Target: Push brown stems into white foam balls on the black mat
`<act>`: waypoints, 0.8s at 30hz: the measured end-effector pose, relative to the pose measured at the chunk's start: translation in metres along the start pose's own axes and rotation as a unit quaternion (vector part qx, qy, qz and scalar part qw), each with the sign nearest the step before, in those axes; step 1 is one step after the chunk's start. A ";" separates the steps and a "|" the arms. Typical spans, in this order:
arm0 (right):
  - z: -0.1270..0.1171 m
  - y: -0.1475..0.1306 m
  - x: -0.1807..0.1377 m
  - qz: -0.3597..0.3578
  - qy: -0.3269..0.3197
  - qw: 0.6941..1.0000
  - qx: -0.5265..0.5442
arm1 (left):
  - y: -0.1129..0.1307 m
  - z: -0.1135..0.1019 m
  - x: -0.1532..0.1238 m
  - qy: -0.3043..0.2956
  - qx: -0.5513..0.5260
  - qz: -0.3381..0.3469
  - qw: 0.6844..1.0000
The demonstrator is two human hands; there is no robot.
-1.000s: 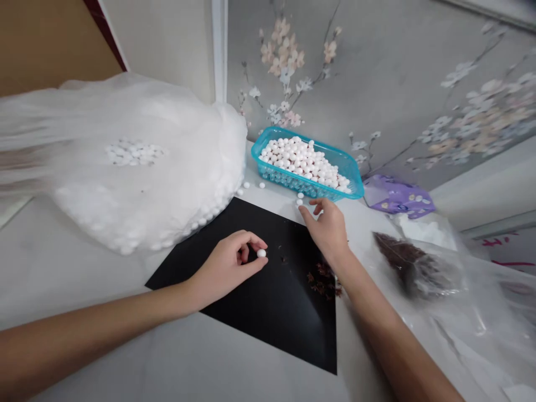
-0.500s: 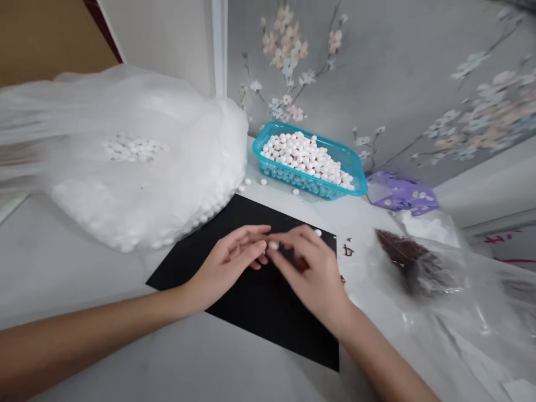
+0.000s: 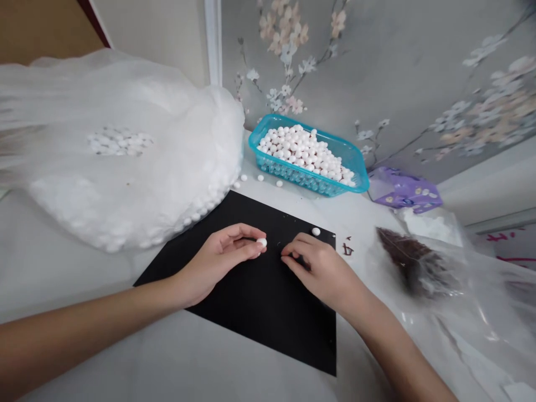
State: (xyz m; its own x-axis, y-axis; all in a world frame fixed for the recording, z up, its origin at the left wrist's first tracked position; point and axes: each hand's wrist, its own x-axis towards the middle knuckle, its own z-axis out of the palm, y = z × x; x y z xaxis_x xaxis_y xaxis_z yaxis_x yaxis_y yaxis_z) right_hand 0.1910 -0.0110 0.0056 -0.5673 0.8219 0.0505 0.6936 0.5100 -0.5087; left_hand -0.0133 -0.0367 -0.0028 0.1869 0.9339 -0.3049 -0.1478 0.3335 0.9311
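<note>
Head view: a bulging translucent bag lies along the left edge of the black sheet, a turquoise plastic basket beyond the far edge. Over the middle, the right hand curls, whether pinching anything I cannot tell; the left hand pinches a white ball.

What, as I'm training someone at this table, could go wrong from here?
The small white ball is only pinched at the tips of the left hand, so it could slip.
The loose ball by the black sheet's far edge might roll if the right hand brushes it.
</note>
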 end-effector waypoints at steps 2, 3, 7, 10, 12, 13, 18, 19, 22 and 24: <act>0.003 -0.001 0.001 0.003 -0.002 1.000 0.001 | 0.000 0.000 0.000 0.000 -0.016 -0.006 1.000; 0.003 -0.003 0.001 0.003 0.014 1.000 0.008 | 0.001 0.000 0.000 -0.002 -0.032 -0.018 0.999; -0.001 -0.020 -0.001 0.009 0.191 0.979 0.077 | 0.003 0.004 -0.003 -0.029 -0.151 -0.112 0.982; 0.001 -0.036 -0.006 0.025 0.283 0.951 0.124 | 0.003 0.007 -0.007 -0.067 -0.211 -0.162 0.962; 0.005 -0.043 -0.008 0.026 0.290 0.945 0.146 | 0.002 0.008 -0.009 -0.091 -0.213 -0.173 0.957; 0.007 -0.045 -0.009 0.023 0.287 0.945 0.154 | 0.001 0.009 -0.009 -0.102 -0.206 -0.173 0.958; 0.017 -0.047 -0.009 0.011 0.268 0.947 0.176 | -0.001 0.008 -0.011 -0.120 -0.173 -0.159 0.965; 0.018 -0.047 -0.009 0.009 0.266 0.947 0.178 | -0.001 0.008 -0.011 -0.118 -0.173 -0.160 0.965; 0.019 -0.048 -0.009 -0.001 0.264 0.947 0.181 | 0.001 0.009 -0.012 -0.114 -0.184 -0.157 0.963; 0.019 -0.047 -0.010 -0.009 0.260 0.949 0.177 | 0.001 0.010 -0.012 -0.113 -0.192 -0.154 0.963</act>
State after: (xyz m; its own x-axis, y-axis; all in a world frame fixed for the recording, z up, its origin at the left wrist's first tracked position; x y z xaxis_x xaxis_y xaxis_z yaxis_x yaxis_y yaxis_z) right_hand 0.1555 -0.0481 0.0123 -0.2183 0.8744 0.4334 0.4410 0.4846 -0.7555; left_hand -0.0062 -0.0484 0.0040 0.4800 0.7452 -0.4628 -0.3917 0.6542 0.6470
